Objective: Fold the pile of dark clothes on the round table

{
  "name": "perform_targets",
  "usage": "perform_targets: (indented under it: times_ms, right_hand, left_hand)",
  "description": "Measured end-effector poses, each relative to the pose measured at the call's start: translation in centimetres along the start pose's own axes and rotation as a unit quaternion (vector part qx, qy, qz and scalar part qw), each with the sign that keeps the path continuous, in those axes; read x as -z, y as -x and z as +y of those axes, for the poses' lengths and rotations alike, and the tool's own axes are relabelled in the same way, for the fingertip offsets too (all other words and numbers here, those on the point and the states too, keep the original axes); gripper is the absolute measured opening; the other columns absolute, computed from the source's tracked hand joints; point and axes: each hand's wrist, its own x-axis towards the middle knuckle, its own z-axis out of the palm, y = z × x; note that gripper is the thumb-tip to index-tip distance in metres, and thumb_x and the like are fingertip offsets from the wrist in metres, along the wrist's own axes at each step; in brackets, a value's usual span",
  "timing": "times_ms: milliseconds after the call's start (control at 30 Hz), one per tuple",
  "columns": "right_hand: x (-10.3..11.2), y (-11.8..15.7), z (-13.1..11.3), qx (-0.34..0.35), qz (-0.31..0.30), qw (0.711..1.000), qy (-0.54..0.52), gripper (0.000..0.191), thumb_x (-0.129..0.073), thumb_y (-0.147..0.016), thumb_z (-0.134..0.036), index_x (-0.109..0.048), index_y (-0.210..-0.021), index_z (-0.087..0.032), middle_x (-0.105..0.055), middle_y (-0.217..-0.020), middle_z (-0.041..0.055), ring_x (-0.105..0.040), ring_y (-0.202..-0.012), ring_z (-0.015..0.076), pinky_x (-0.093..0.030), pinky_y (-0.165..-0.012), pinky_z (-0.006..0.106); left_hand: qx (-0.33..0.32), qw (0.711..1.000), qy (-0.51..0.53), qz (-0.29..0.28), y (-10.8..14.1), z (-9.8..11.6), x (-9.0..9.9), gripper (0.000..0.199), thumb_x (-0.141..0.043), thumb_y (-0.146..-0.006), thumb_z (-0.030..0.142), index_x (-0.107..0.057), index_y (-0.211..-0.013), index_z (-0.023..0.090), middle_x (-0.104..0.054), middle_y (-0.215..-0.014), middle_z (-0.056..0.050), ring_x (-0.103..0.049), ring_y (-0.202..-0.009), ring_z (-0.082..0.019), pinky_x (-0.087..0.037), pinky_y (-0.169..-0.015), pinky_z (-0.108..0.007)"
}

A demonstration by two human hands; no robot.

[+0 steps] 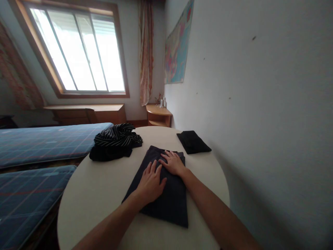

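A dark navy folded garment (pixel 169 199), perhaps trousers, lies flat on the round cream table (pixel 96 194). My left hand (pixel 151 182) rests on its middle, fingers spread and pointing away from me. Farther up and to the right, my right hand (pixel 173 162) lies flat over the garment's upper part, fingers stretched out toward the left. Both palms face down, and neither hand grips the cloth. The fabric beneath the hands is hidden.
A heap of black and striped clothes (pixel 116 140) sits at the table's back left. At the back right lies a folded black garment (pixel 194 141), near the white wall (pixel 260 121). Plaid mattresses (pixel 47 142) stand left of the table; a corner shelf (pixel 158 111) is behind it.
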Motion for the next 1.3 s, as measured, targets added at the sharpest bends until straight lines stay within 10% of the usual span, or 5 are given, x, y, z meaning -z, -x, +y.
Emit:
perform_targets:
  times_ms: [267,433,533,1000,1300]
  right_hand:
    - [3.3,4.4,-1.3,-0.219,0.059,0.97,0.084,0.058,-0.047,-0.091,-0.059,-0.069,-0.113,-0.01,-0.067,-0.107,0.0292,-0.062,-0.106,0.0405,-0.039,-0.092,0.056]
    - [3.1,4.8,-2.2,-0.052,0.146,0.987,0.047,0.051,-0.038,-0.098,-0.051,-0.061,-0.127,-0.016,-0.056,-0.136,0.0217,-0.045,-0.132,0.0336,-0.025,-0.111,0.053]
    - [1.3,3.8,-2.7,0.071,0.069,0.995,-0.005,0.054,-0.031,-0.1,-0.054,-0.049,-0.143,-0.026,-0.039,-0.155,0.0087,-0.028,-0.145,0.0278,-0.016,-0.117,0.051]
    - [-0.8,2.5,1.9,-0.101,0.03,0.994,0.0,0.069,-0.031,-0.096,-0.065,-0.041,-0.149,-0.022,-0.024,-0.161,0.0127,-0.017,-0.149,0.0312,-0.01,-0.117,0.055]
    - [1.5,3.2,4.6,-0.153,0.142,0.978,0.027,0.051,-0.052,-0.091,-0.04,-0.059,-0.133,-0.012,-0.057,-0.135,0.0202,-0.053,-0.122,0.0325,-0.043,-0.1,0.044]
  left_hand:
    - [0.022,0.997,-0.018,-0.066,-0.4,-1.9,-0.7,0.068,-0.033,-0.095,0.057,-0.035,-0.15,0.018,-0.027,-0.159,-0.017,-0.018,-0.147,-0.039,-0.021,-0.114,-0.06]
    - [-0.077,0.993,-0.007,-0.093,-1.7,-3.5,0.6,0.064,-0.042,-0.094,0.055,-0.038,-0.149,0.022,-0.026,-0.16,-0.011,-0.015,-0.149,-0.03,-0.017,-0.119,-0.05]
    - [-0.1,0.991,0.002,-0.093,-2.1,-3.9,0.9,0.06,-0.045,-0.094,0.051,-0.043,-0.145,0.022,-0.03,-0.159,-0.011,-0.017,-0.149,-0.027,-0.018,-0.12,-0.048]
    - [-0.142,0.985,0.005,-0.098,-0.1,0.1,1.1,0.07,-0.042,-0.094,0.059,-0.028,-0.155,0.027,-0.02,-0.162,-0.008,-0.014,-0.149,-0.035,-0.015,-0.119,-0.055]
    - [-0.191,0.972,0.013,-0.14,0.6,1.3,2.1,0.077,-0.041,-0.089,0.071,-0.027,-0.154,0.033,-0.014,-0.164,-0.006,-0.007,-0.149,-0.037,-0.012,-0.118,-0.059]
